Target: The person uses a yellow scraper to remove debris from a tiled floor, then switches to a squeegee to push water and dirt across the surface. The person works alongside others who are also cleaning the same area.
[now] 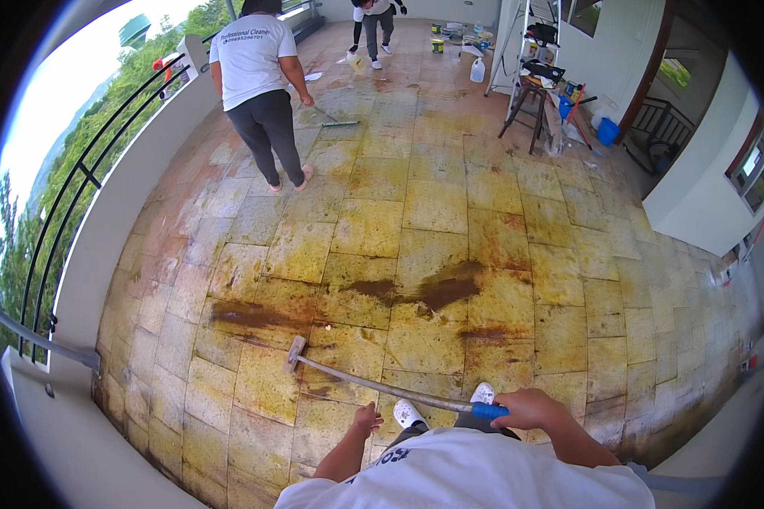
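My right hand grips the blue sleeve at the near end of a long-handled floor brush. Its metal pole slopes left across the floor in front of my feet. The block-shaped brush head rests on the tiles, bristles hidden. Below the pole and apart from it, my left hand hangs with loosely curled fingers, apparently empty. Wet, yellow-stained floor tiles spread ahead. Dark brown patches lie beyond the pole, and another brown streak lies just past the brush head.
A co-worker holds a floor squeegee at upper left; another person bends with a jug. A stepladder, wooden stool and blue bucket stand right. A railed parapet borders the left.
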`<state>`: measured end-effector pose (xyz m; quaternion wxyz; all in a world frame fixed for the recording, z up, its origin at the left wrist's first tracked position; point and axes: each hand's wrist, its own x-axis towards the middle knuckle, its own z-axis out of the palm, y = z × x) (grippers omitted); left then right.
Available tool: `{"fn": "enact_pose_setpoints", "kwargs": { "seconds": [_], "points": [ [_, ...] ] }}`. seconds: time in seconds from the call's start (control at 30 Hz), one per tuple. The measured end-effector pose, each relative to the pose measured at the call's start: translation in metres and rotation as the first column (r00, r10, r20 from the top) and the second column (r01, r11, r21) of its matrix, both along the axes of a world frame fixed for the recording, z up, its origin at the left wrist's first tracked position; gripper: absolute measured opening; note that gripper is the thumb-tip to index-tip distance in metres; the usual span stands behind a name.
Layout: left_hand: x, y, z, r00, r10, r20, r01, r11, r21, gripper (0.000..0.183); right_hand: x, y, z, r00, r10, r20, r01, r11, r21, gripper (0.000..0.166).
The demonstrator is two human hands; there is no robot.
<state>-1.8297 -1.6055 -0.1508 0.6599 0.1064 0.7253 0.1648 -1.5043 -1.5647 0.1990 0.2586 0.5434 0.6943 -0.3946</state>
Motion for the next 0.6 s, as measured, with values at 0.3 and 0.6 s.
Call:
{"fn": "enact_pose_setpoints", "kwargs": {
  "seconds": [0.3,0.6],
  "points": [
    [0.080,0.069,0.032,0.851,0.415,0.321,-0.422,0.905,-0.054,0.033,0.042,0.016,-0.021,0.994,0.072,-0.079,-0.066,0.995,0.073,0.033],
    [0.226,0.137,0.029,0.787,0.308,0.535,-0.253,0.951,-0.176,0.020,0.204,0.070,0.024,0.994,-0.055,-0.097,0.066,0.991,0.119,0.026]
  ]
}}
